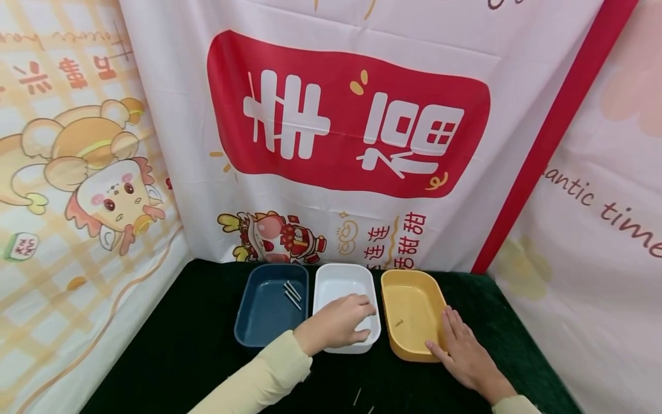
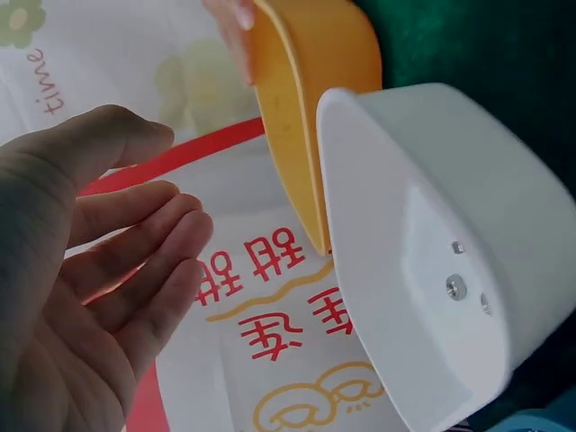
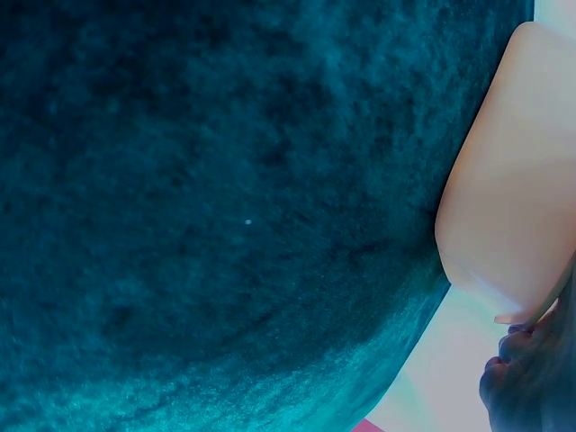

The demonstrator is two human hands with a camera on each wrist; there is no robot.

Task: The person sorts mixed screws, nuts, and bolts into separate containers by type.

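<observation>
My left hand [image 1: 341,323] hovers over the white tray [image 1: 345,271], partly hiding its inside. In the left wrist view the fingers of that hand [image 2: 117,261] are loosely bent, with nothing between them and the thumb. A few small metal nuts [image 2: 456,288] lie inside the white tray. My right hand [image 1: 462,351] rests against the right side of the yellow tray [image 1: 408,276], fingers straight along its wall and thumb at the near rim. A thin brass-coloured screw [image 1: 399,323] lies in the yellow tray. The right wrist view shows the tray's outer wall [image 3: 513,171], looking pale.
Left of the white tray stands a dark blue tray [image 1: 253,305] holding several silver bolts [image 1: 292,292]. Two thin, stick-like pieces [image 1: 357,397] lie on the dark green cloth [image 1: 160,351] near the front. A printed curtain [image 1: 351,213] hangs right behind the trays.
</observation>
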